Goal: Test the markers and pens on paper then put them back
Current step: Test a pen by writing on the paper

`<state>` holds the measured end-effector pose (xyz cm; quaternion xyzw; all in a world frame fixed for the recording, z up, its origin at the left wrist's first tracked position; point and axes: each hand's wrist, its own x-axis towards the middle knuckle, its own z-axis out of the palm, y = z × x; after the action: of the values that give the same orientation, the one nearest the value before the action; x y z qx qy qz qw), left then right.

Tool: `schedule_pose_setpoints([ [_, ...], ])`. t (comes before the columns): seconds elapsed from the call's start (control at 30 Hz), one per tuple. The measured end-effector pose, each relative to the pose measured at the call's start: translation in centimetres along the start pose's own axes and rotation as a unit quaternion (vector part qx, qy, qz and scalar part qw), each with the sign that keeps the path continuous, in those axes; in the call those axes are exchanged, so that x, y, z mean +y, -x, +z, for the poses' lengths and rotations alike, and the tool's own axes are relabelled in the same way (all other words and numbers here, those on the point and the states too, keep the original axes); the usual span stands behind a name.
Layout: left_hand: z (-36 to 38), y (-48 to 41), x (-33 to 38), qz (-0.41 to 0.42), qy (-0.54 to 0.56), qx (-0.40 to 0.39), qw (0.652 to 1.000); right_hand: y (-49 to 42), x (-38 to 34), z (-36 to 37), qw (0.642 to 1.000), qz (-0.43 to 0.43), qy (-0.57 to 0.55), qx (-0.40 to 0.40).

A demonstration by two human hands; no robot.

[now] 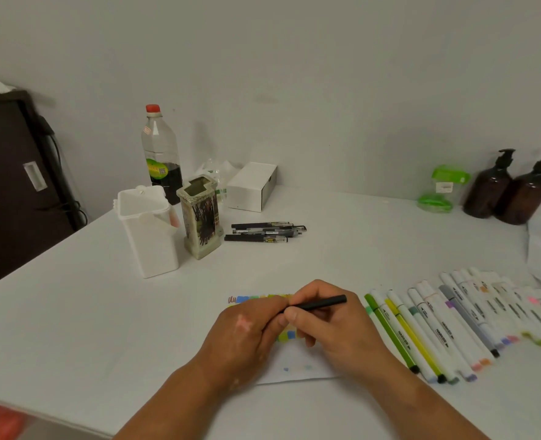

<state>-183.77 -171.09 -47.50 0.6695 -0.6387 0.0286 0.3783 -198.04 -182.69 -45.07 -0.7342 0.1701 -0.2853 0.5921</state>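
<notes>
holding a black pen (323, 302) across both hands, the person works just above the paper (294, 366), which lies near the front edge of the table (72, 296). the right hand (335, 325) wraps its fingers and thumb round the pen's barrel, keeping it nearly level, while the left hand (247, 331) curls its fingertips onto the pen's left end and seems to pinch it; that pairing reads as a cap being pulled off or pushed on, though the cap itself is hidden by the fingers. the pen sits low over the sheet so the tip can drop straight onto it, and the sheet already carries rows of coloured swatches, mostly covered by the hands. a long row of markers (437, 331) lies side by side toward the right edge, fanned out probably so each can be picked in turn and told apart from the untested ones. a small bundle of black pens (262, 231) rests further back, near the middle, just beside a decorated holder (200, 217) and a white holder (150, 236) at the back left. both holders stand upright and look like the places the pens and markers go back to. judging by the swatches, marker testing is well along and the pens are in hand now.
</notes>
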Motion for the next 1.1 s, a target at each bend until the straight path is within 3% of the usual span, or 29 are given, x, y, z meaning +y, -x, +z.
schedule_pose_setpoints([
  [0.17,0.3,-0.1,-0.2,0.019,-0.032,0.035,0.999,0.2,0.5,-0.4,1.0,-0.01,-0.016,-0.005],
  [0.37,0.6,0.5,-0.7,-0.093,-0.101,-0.106,0.985,0.0,0.4,-1.6,0.975,0.044,-0.141,0.167],
  [0.5,-0.5,0.3,-0.9,-0.096,-0.136,-0.151,0.974,0.9,0.5,-2.0,0.982,0.074,-0.125,0.124],
  [0.63,-2.9,0.7,-1.4,-0.101,-0.168,-0.202,0.96,1.2,0.4,-2.0,0.992,0.087,-0.028,0.086],
  [0.83,-2.2,0.4,-0.2,-0.084,-0.19,-0.135,0.969,1.5,0.5,-1.4,0.991,0.126,0.018,0.049],
  [1.1,0.4,1.2,-1.2,-0.111,-0.166,-0.141,0.97,1.6,1.1,-1.0,0.981,0.121,0.14,0.052],
])
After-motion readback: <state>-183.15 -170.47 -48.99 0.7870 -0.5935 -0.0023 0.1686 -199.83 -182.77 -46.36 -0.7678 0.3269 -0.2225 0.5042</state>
